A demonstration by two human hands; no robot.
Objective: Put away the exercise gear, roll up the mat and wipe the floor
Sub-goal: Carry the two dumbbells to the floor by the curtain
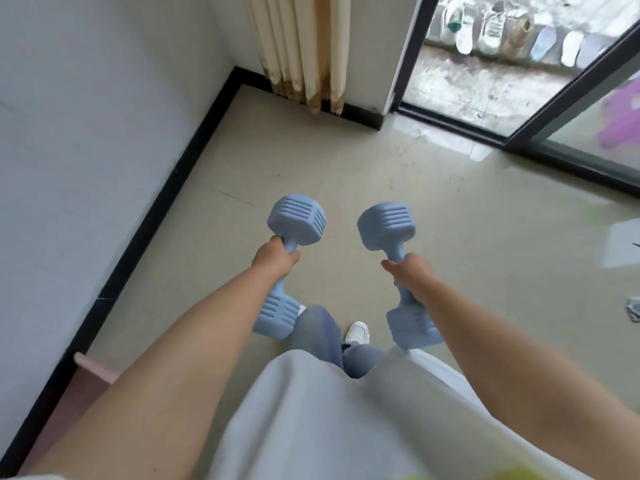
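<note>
Dumbbells in hand above a pale tiled floor: left hand wrapped round the narrow handle of one light-blue ribbed plastic-coated dumbbell, right hand gripping the handle of its twin; both carried low in front of the body, near the corner by the cream curtain; likely dense and rigid, coating grippy rather than slick, best held mid-handle as now; near heads partly hidden behind forearms; fingers mostly out of sight under the handles; no mat clearly in view; pink object at near left cut off; grey item at right edge unidentifiable.
</note>
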